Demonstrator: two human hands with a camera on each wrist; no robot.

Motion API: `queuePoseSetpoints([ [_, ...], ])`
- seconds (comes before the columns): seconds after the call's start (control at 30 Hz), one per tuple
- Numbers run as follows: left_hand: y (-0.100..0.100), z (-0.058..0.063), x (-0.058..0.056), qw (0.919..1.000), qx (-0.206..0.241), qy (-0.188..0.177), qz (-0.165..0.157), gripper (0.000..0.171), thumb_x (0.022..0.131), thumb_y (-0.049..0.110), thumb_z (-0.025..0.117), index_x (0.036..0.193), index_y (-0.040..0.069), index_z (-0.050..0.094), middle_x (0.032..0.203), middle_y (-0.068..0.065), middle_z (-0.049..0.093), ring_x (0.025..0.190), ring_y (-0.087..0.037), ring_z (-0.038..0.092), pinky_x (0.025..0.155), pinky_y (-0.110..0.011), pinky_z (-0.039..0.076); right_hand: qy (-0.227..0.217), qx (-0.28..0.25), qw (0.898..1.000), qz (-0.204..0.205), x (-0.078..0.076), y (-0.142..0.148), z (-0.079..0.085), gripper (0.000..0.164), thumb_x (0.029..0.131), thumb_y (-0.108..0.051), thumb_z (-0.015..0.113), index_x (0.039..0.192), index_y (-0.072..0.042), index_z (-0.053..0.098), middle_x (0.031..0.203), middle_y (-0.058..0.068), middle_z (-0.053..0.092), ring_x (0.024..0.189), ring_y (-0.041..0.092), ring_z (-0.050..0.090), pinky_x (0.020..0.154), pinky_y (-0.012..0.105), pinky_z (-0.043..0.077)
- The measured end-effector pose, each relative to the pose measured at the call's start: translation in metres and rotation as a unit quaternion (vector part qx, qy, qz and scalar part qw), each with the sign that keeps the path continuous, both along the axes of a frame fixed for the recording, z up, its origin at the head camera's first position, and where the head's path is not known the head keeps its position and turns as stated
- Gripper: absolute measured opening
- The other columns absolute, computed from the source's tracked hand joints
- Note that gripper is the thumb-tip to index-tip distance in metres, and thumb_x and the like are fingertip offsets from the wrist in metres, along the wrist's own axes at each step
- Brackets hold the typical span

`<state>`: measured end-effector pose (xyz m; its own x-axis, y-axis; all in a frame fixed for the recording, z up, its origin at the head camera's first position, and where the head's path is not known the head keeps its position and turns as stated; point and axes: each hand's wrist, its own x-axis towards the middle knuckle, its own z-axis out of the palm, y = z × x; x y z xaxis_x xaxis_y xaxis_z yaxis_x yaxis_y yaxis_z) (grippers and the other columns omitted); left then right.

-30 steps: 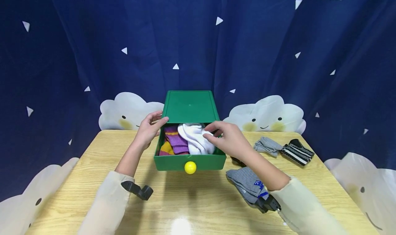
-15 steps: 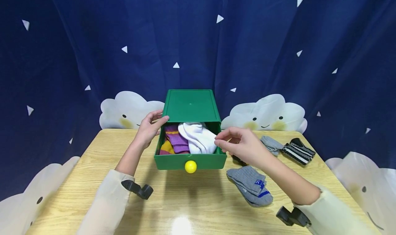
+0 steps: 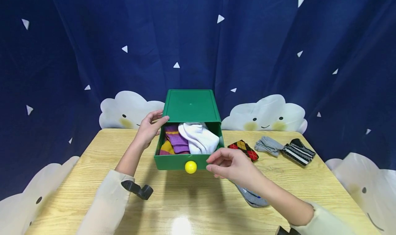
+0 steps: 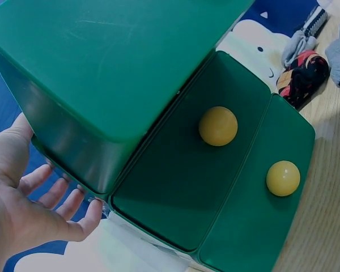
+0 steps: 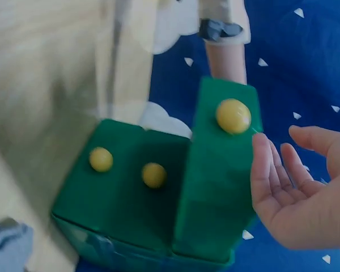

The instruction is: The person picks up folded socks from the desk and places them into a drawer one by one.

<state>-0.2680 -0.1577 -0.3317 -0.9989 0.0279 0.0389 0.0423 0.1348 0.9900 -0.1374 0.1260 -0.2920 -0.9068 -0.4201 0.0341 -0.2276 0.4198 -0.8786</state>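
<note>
A green drawer cabinet (image 3: 190, 104) stands at the middle back of the table, its top drawer (image 3: 172, 163) pulled out by a round yellow knob (image 3: 190, 167). Inside lie purple-and-yellow socks (image 3: 178, 144) on the left and white socks (image 3: 201, 140) on the right. My left hand (image 3: 147, 130) rests against the cabinet's left side, thumb at the top edge. At the right end of the drawer front is my right hand (image 3: 236, 168), fingers loosely bent and nothing in them; the right wrist view shows its fingertips (image 5: 260, 148) beside the knob.
Right of the cabinet lie a red-and-yellow argyle sock (image 3: 242, 149), grey socks (image 3: 268, 145) and black-and-white striped socks (image 3: 298, 152). Other grey socks (image 3: 252, 195) lie nearer, partly behind my right hand. Two lower drawers (image 4: 170, 187) are closed. A blue curtain (image 3: 139, 32) hangs behind.
My right hand has left the white socks, passing right over the drawer edge, then down to the drawer front. The white socks now spread further right. My left hand stays put.
</note>
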Motion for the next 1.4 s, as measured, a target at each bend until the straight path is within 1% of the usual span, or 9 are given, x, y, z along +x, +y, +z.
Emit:
queuePoseSetpoints([
  [0.1, 0.000, 0.001, 0.000, 1.0000, -0.001, 0.002, 0.001, 0.063, 0.090, 0.036, 0.060, 0.143, 0.014, 0.034, 0.144, -0.012, 0.036, 0.129, -0.031, 0.040, 0.102, -0.051, 0.038, 0.014, 0.000, 1.000, -0.006, 0.001, -0.009, -0.010, 0.021, 0.083, -0.021, 0.071, 0.097, -0.007, 0.065, 0.081, 0.006, 0.066, 0.066, 0.015, 0.062, 0.059, 0.026, 0.051],
  [0.2, 0.000, 0.001, 0.000, 1.0000, -0.001, 0.004, 0.001, 0.063, 0.090, 0.036, 0.060, 0.143, 0.014, 0.034, 0.144, -0.013, 0.036, 0.130, -0.031, 0.039, 0.102, -0.051, 0.038, 0.055, 0.001, 0.998, -0.008, 0.001, -0.017, -0.019, 0.020, 0.082, -0.018, 0.072, 0.098, -0.007, 0.065, 0.082, 0.005, 0.067, 0.065, 0.011, 0.060, 0.058, 0.024, 0.050],
  [0.33, 0.001, 0.001, 0.000, 1.0000, -0.002, 0.006, 0.000, 0.063, 0.090, 0.037, 0.059, 0.143, 0.014, 0.034, 0.144, -0.013, 0.036, 0.130, -0.032, 0.039, 0.102, -0.052, 0.038, 0.116, 0.017, 0.993, -0.016, 0.002, -0.027, -0.030, 0.021, 0.080, -0.016, 0.073, 0.099, -0.011, 0.065, 0.082, 0.001, 0.067, 0.063, 0.005, 0.057, 0.058, 0.021, 0.049],
  [0.53, 0.001, 0.001, 0.001, 1.0000, -0.002, 0.007, 0.000, 0.064, 0.090, 0.037, 0.059, 0.144, 0.013, 0.034, 0.144, -0.014, 0.036, 0.130, -0.032, 0.040, 0.102, -0.051, 0.038, 0.190, 0.066, 0.979, -0.033, 0.005, -0.040, -0.042, 0.027, 0.079, -0.019, 0.075, 0.102, -0.017, 0.062, 0.082, -0.005, 0.066, 0.062, -0.001, 0.055, 0.058, 0.017, 0.048],
  [0.63, 0.001, 0.003, 0.000, 1.0000, -0.002, 0.009, 0.003, 0.063, 0.090, 0.037, 0.060, 0.143, 0.013, 0.034, 0.144, -0.013, 0.036, 0.129, -0.031, 0.040, 0.102, -0.051, 0.039, 0.226, 0.086, 0.970, -0.041, 0.005, -0.043, -0.045, 0.028, 0.079, -0.020, 0.075, 0.103, -0.018, 0.061, 0.081, -0.007, 0.066, 0.061, -0.002, 0.055, 0.058, 0.016, 0.048],
  [0.73, 0.002, 0.004, 0.000, 0.9999, -0.002, 0.010, 0.005, 0.062, 0.090, 0.037, 0.060, 0.143, 0.014, 0.035, 0.143, -0.012, 0.037, 0.128, -0.030, 0.040, 0.101, -0.051, 0.039, 0.249, 0.091, 0.963, -0.042, 0.003, -0.044, -0.046, 0.028, 0.079, -0.020, 0.075, 0.102, -0.017, 0.061, 0.080, -0.006, 0.066, 0.060, -0.002, 0.056, 0.058, 0.015, 0.048],
  [0.9, 0.001, 0.006, -0.001, 0.9999, -0.002, 0.011, 0.003, 0.063, 0.090, 0.036, 0.060, 0.143, 0.013, 0.035, 0.143, -0.013, 0.036, 0.129, -0.031, 0.039, 0.102, -0.052, 0.038, 0.263, 0.087, 0.960, -0.039, -0.003, -0.044, -0.046, 0.026, 0.079, -0.019, 0.075, 0.101, -0.016, 0.062, 0.079, -0.004, 0.067, 0.061, 0.001, 0.057, 0.057, 0.014, 0.048],
  [1.13, 0.001, 0.004, 0.000, 1.0000, 0.003, 0.006, -0.004, 0.063, 0.091, 0.035, 0.058, 0.144, 0.013, 0.032, 0.145, -0.014, 0.034, 0.131, -0.032, 0.036, 0.104, -0.053, 0.035, 0.253, 0.076, 0.964, -0.040, -0.015, -0.044, -0.046, 0.026, 0.079, -0.018, 0.075, 0.101, -0.017, 0.062, 0.079, -0.005, 0.066, 0.061, 0.001, 0.057, 0.059, 0.015, 0.048],
  [1.4, 0.000, -0.001, 0.001, 1.0000, 0.001, 0.002, -0.001, 0.063, 0.091, 0.035, 0.059, 0.144, 0.012, 0.033, 0.145, -0.014, 0.034, 0.132, -0.032, 0.036, 0.105, -0.054, 0.034, 0.239, 0.060, 0.968, -0.048, -0.026, -0.046, -0.049, 0.026, 0.079, -0.018, 0.074, 0.102, -0.017, 0.062, 0.079, -0.005, 0.065, 0.063, 0.003, 0.058, 0.060, 0.017, 0.049],
])
